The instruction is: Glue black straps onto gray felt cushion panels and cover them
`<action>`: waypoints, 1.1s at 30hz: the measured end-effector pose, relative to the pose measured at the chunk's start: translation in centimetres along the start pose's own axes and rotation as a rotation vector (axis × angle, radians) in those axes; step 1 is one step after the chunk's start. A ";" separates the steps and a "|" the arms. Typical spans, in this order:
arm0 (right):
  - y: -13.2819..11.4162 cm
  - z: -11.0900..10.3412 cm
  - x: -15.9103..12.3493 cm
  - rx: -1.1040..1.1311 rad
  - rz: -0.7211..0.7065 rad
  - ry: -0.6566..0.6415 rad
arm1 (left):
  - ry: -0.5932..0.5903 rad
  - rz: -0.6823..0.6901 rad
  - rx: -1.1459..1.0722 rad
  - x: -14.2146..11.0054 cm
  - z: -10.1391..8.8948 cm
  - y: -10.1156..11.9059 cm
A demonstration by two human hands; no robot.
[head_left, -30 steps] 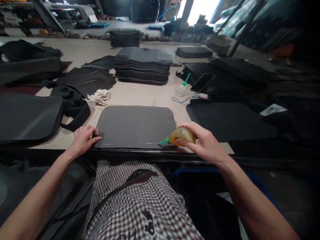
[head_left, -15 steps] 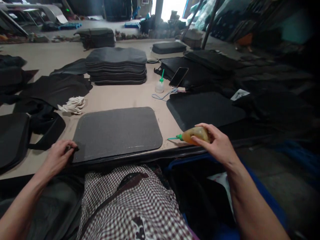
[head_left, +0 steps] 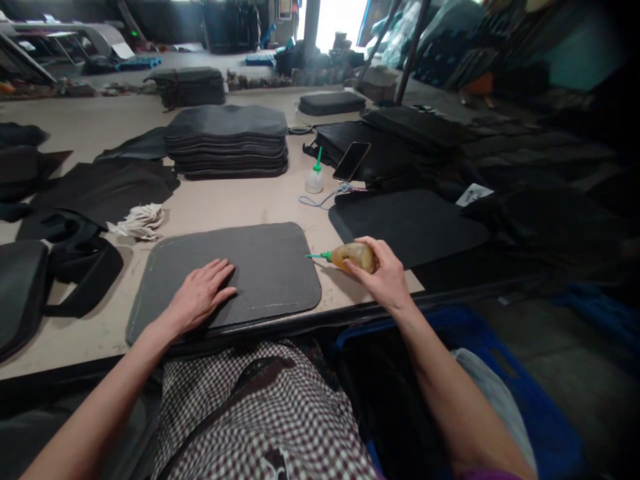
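Observation:
A dark grey panel with rounded corners (head_left: 265, 267) lies flat at the table's front edge, a pale line running near its border. My left hand (head_left: 203, 293) rests on it, palm down with the fingers stretched out. In my right hand (head_left: 385, 273) is a squeeze bottle (head_left: 353, 256) of amber liquid, held on its side. Its thin green nozzle points left, with the tip at the panel's right edge; whether it touches cannot be made out.
Behind the panel stands a stack of dark panels (head_left: 227, 143). A second nozzle bottle (head_left: 315, 179), a phone (head_left: 353, 161) and a cord (head_left: 325, 198) lie to its right. White cloth (head_left: 137, 222) and black straps (head_left: 85, 280) are at left. Below the table edge sits a blue crate (head_left: 500, 373).
My left hand has moved from the panel's left corner onto its middle and flattened. My right hand has brought the bottle left, up to the panel's right edge.

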State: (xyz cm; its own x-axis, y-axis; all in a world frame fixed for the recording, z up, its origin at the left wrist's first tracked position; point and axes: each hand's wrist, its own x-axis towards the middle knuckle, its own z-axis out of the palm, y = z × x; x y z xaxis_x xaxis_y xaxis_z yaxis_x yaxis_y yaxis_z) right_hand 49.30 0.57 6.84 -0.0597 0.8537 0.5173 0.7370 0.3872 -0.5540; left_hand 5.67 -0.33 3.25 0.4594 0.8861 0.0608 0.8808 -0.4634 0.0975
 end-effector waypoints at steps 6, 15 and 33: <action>-0.2 -2.9 -1.5 0.086 0.126 -0.103 | -0.018 -0.032 0.025 -0.3 0.8 0.2; 2.1 -3.6 -1.5 0.217 0.323 0.111 | -0.001 -0.036 0.031 -0.2 1.0 0.4; 1.7 2.2 2.1 -0.022 0.051 0.040 | 0.055 -0.061 0.028 -0.2 1.6 1.2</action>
State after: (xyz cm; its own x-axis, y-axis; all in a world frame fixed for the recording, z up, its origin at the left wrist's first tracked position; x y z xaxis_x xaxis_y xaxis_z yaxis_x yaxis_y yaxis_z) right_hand 48.97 3.83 5.52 0.0055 0.8574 0.5147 0.7528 0.3352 -0.5664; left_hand 6.80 -1.02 1.74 0.3989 0.9103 0.1103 0.9099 -0.4079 0.0752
